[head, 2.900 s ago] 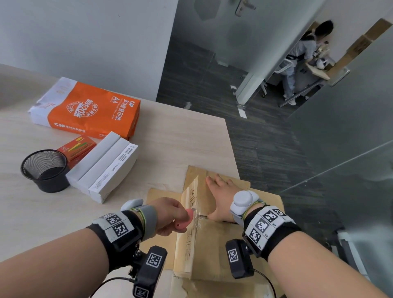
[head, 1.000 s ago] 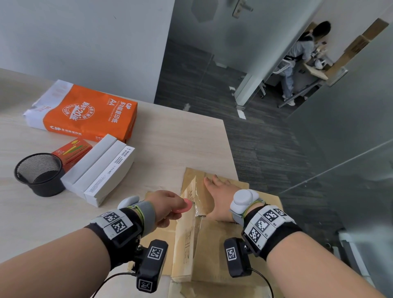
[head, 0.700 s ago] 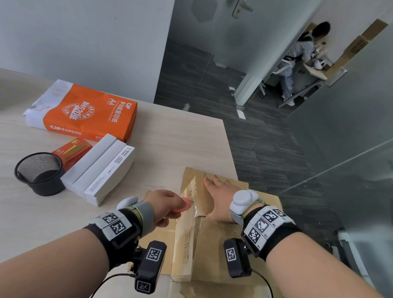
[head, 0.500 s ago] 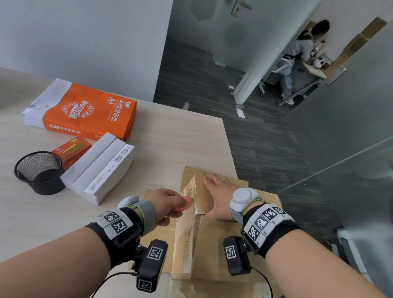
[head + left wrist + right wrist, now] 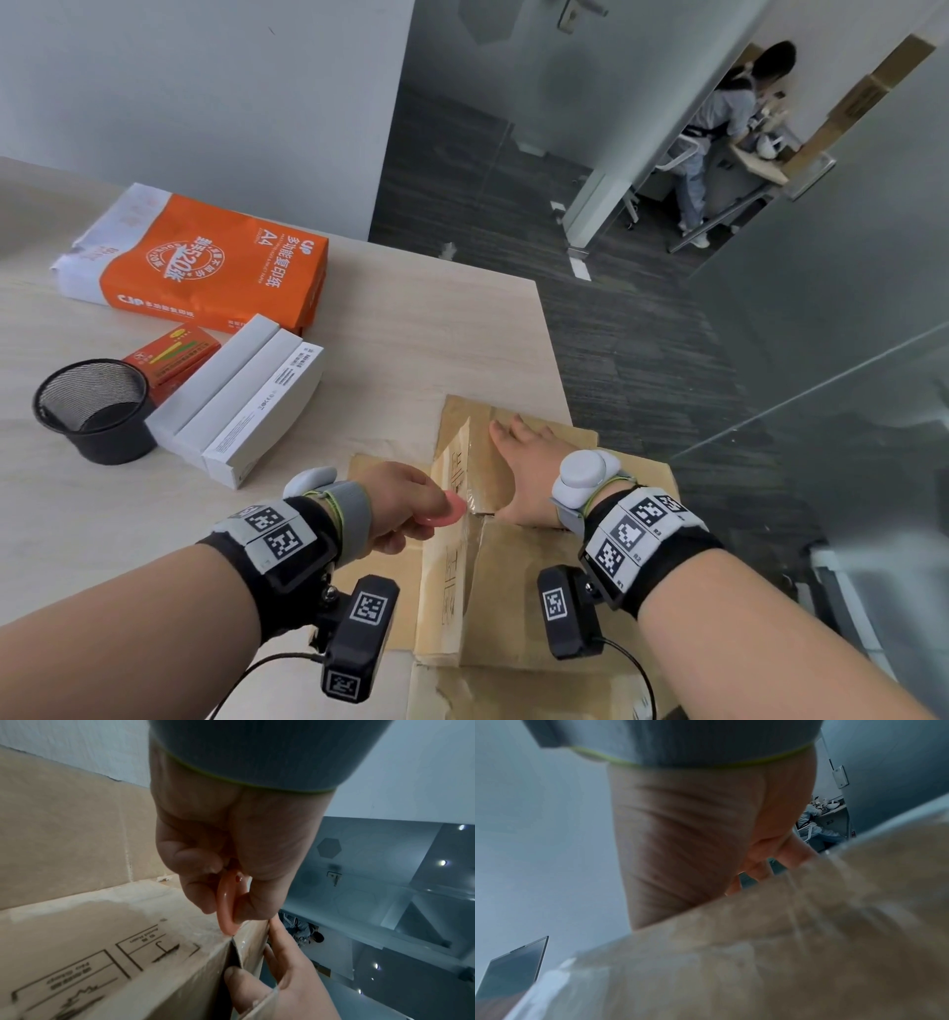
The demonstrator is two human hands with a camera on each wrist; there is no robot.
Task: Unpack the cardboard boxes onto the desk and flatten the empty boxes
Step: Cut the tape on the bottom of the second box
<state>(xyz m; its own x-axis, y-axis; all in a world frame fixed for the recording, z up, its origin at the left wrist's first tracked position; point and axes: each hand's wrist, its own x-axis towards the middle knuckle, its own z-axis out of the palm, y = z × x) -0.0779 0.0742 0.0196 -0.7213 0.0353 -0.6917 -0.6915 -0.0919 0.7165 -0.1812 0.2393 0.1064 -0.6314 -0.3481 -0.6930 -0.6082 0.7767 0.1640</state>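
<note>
A brown cardboard box lies nearly flat on the desk's near right corner, with a taped seam along its middle. My left hand pinches a small pink cutter, whose tip sits at the seam beside a raised flap. In the left wrist view, thumb and fingers grip the cutter over the cardboard where the seam splits. My right hand lies flat with straight fingers, pressing the panel just right of the seam. The right wrist view shows only the palm on blurred cardboard.
On the desk's left lie an orange ream of A4 paper, white boxes, a small red box and a black mesh cup. The desk's right edge drops to dark carpet. A person sits beyond the glass wall.
The left hand with the pink cutter has shifted slightly along the taped seam. The right hand has stayed flat on the cardboard.
</note>
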